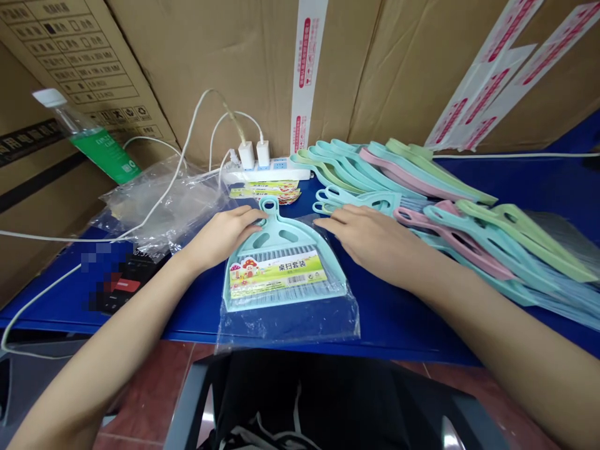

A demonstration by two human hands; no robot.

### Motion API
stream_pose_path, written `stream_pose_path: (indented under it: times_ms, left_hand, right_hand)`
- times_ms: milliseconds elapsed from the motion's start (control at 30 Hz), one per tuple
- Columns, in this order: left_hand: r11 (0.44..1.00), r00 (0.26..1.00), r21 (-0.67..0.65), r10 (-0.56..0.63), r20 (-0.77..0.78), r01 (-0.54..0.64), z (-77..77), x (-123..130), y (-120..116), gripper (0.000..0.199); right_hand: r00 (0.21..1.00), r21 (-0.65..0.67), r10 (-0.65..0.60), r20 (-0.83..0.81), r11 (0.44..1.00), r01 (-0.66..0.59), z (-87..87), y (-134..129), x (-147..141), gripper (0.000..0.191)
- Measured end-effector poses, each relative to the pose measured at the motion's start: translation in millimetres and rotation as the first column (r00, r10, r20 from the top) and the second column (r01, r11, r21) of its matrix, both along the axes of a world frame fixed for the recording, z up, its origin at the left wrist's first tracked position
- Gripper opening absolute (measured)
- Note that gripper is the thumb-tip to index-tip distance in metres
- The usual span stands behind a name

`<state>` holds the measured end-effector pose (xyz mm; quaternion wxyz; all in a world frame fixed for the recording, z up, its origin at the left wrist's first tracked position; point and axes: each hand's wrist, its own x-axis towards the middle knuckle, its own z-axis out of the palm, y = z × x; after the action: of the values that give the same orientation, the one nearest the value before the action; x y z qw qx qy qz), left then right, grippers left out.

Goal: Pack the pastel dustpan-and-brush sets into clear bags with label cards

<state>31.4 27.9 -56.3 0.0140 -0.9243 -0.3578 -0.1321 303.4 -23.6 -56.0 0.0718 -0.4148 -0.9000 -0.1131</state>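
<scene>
A mint-green dustpan (pixel 285 236) with a brush and a printed card (pixel 281 275) lies in a clear plastic bag (pixel 300 325) at the blue table's front edge. My left hand (pixel 225 232) is closed at the left of its handle, the fingertips pinching the bag or the pan's edge; which one is too small to tell. To the right of the pan, my right hand (pixel 360 240) reaches over with its fingers extended, the fingertips at the bag's upper right edge.
Dustpans (pixel 347 169) and brushes (pixel 482 244) are piled at the right. Behind are printed cards (pixel 262 190) and a power strip (pixel 281 172). At the left are plastic bags (pixel 159 200), a bottle (pixel 103 147), a phone (pixel 131 281) and white cables. Cardboard boxes (pixel 244 56) stand behind.
</scene>
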Motion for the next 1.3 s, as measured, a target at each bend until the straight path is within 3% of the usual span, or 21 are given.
stream_pose_path:
  times_ms: [233, 300, 400, 467, 533, 600, 667, 800, 1133, 1300]
  left_hand:
    - [0.998, 1.0, 0.051, -0.026, -0.008, 0.026, -2.3, 5, 9, 0.028]
    - [0.996, 0.999, 0.09, 0.012, -0.043, -0.008, -1.3, 7, 9, 0.028]
    - [0.988, 0.995, 0.15, 0.049, -0.086, -0.036, 5.7, 9, -1, 0.03]
    - [0.99, 0.998, 0.137, -0.026, -0.052, 0.033, 13.6, 10, -13, 0.032]
    - [0.981, 0.981, 0.025, -0.194, 0.017, 0.194, 21.6, 12, -29, 0.033]
    - [0.928, 0.937, -0.13, -0.344, 0.05, 0.348, 26.9, 13, -44, 0.027]
    - [0.891, 0.911, -0.204, -0.412, 0.011, 0.406, 28.4, 15, -54, 0.019]
    - [0.892, 0.903, -0.214, -0.422, -0.08, 0.398, 24.9, 17, -60, 0.007]
    - [0.895, 0.915, -0.253, -0.397, -0.072, 0.368, 23.1, 16, -61, 0.017]
    - [0.917, 0.912, -0.173, -0.385, -0.142, 0.36, 21.5, 16, -63, 0.016]
  right_hand:
    - [0.999, -0.006, -0.037, -0.026, 0.999, 0.037, 5.2, 4, 5, 0.042]
    - [0.996, -0.037, -0.001, -0.094, 0.999, -0.002, 10.6, 1, 5, 0.037]
    - [0.967, -0.145, 0.128, -0.218, 0.976, -0.162, 19.7, -11, 0, 0.026]
    - [0.936, -0.259, 0.227, -0.269, 0.919, -0.297, 23.0, -21, -6, 0.016]
    - [0.927, -0.333, 0.262, -0.269, 0.878, -0.345, 22.8, -29, -11, 0.006]
    - [0.936, -0.335, 0.26, -0.238, 0.882, -0.331, 19.9, -34, -15, 0.008]
    - [0.94, -0.299, 0.264, -0.217, 0.898, -0.321, 16.0, -36, -17, 0.011]
    - [0.932, -0.251, 0.287, -0.222, 0.907, -0.339, 10.5, -35, -17, 0.007]
    - [0.932, -0.355, 0.235, -0.278, 0.876, -0.326, 3.1, -31, -16, 0.019]
    - [0.95, -0.375, 0.197, -0.243, 0.884, -0.279, 4.0, -30, -20, 0.016]
